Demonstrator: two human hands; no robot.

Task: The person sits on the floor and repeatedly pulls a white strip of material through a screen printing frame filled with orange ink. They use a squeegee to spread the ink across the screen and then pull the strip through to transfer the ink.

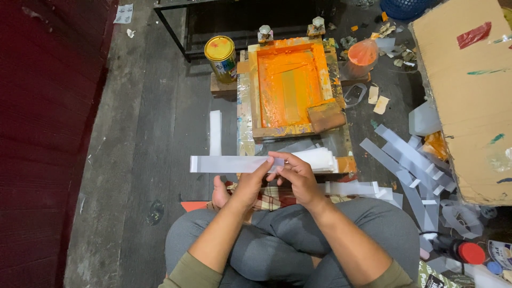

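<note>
I sit cross-legged on a dark wooden floor. My left hand (255, 178) pinches a long clear plastic strip (224, 164) that reaches out to the left. My right hand (296, 173) touches the strip's right end with its fingertips, beside the left hand. Just beyond my hands lies a stack of white translucent strips (320, 158). Further away sits a wooden screen-printing frame (288, 88) smeared with orange ink, with a squeegee block (326, 117) resting on its lower right corner.
A yellow-lidded tin can (221, 57) stands left of the frame. An orange-stained plastic cup (362, 53) is at the right. Loose clear strips (410, 160) lie scattered beside a large cardboard sheet (469, 96). One white strip (215, 132) lies on the floor. A red-capped container (468, 252) sits at lower right.
</note>
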